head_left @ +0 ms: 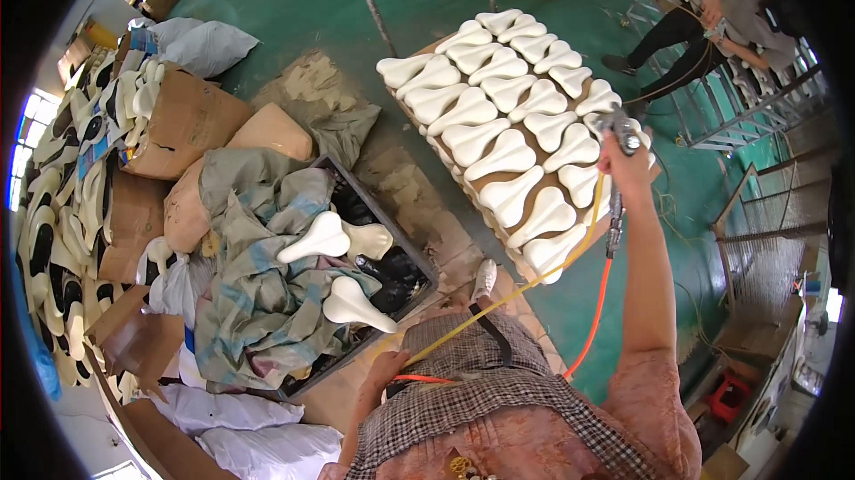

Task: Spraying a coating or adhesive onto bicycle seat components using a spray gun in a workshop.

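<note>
My right hand [631,170] is closed around a metal spray gun [627,136], held out over the right side of a low stand. Rows of white bicycle saddle pads [506,152] cover the cardboard top [541,206] of that stand. From the gun, a yellow hose [525,286] stretches across my body to my left hand [385,368]. An orange hose [591,337] drops from the gun to my waist and shows again beside the left hand. The left fingers are curled around the hoses near my checked apron [445,409].
On my left stands a dark crate [392,231] with crumpled green cloth [258,248] and loose white saddle pads [349,304]. Cardboard boxes [191,124] and heaped saddle parts [67,240] fill the far left. Another person [748,17] stands by metal racks [757,119] at the back right.
</note>
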{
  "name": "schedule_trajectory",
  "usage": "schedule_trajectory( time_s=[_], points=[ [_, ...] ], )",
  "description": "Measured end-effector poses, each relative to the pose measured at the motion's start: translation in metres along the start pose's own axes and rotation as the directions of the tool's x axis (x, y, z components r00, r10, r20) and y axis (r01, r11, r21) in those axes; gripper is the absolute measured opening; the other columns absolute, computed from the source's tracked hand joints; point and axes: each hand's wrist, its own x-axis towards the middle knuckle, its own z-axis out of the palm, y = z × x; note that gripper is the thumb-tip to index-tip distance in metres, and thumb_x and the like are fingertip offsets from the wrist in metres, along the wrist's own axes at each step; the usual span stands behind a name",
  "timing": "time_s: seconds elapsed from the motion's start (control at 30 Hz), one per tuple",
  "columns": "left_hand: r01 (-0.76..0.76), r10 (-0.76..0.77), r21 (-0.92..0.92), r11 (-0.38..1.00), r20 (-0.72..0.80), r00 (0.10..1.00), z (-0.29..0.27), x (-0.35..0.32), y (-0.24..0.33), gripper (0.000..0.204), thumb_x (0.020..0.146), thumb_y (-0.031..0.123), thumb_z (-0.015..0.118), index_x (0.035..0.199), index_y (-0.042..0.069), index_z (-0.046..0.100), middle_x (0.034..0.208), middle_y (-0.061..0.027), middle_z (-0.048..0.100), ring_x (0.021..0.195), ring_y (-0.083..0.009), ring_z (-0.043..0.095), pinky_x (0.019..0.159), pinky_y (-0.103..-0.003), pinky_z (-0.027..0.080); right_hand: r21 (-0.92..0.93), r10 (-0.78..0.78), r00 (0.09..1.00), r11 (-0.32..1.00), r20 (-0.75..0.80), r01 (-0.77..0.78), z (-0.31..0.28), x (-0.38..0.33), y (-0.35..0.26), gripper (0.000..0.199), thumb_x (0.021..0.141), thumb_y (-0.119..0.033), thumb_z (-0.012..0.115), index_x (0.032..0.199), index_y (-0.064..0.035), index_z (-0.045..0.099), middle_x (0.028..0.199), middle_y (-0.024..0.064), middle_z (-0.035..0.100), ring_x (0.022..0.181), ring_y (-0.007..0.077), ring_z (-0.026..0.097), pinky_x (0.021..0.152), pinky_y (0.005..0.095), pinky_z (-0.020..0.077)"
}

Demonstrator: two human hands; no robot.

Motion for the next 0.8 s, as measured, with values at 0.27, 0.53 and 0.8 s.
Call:
schedule_trajectory(
  time_s=[0.27,0.53,0.8],
  points=[
    [-0.056,0.052,0.104,0.993,0.04,0.998,-0.007,0.004,0.014,0.055,0.081,0.047,0.044,0.087,-0.003,0.063,0.085,-0.0238,0.062,0.084,-0.0344,0.06,0.076,-0.038,0.044,0.054,-0.03,0.999,0.998,0.029,0.029,-0.024,-0.028,-0.005,0.023,0.083,-0.022,0.062,0.078,0.0001,0.056,0.061,0.0026,0.056,0.049,0.0099,0.054,0.046,0.0233,0.0456],
    [-0.084,0.082,0.143,0.986,0.025,0.996,-0.008,-0.003,0.015,0.054,0.081,0.048,0.044,0.085,-0.003,0.063,0.082,-0.024,0.062,0.081,-0.0344,0.06,0.073,-0.039,0.044,0.026,0.04,0.973,0.999,0.227,-0.047,-0.004,-0.061,-0.001,0.02,0.085,-0.021,0.06,0.08,-0.0029,0.054,0.062,0.0023,0.057,0.053,0.0091,0.054,0.05,0.0226,0.0443],
    [-0.123,0.124,0.113,0.986,-0.006,0.992,-0.008,-0.007,0.001,0.054,0.081,0.048,0.045,0.084,-0.003,0.064,0.078,-0.0219,0.062,0.077,-0.0335,0.061,0.071,-0.039,0.044,-0.002,0.038,0.982,0.999,0.184,-0.038,0.005,-0.074,0.003,0.03,0.082,-0.022,0.062,0.099,0.0007,0.055,0.066,0.0014,0.054,0.051,0.0083,0.052,0.048,0.0215,0.0448]
  ],
)
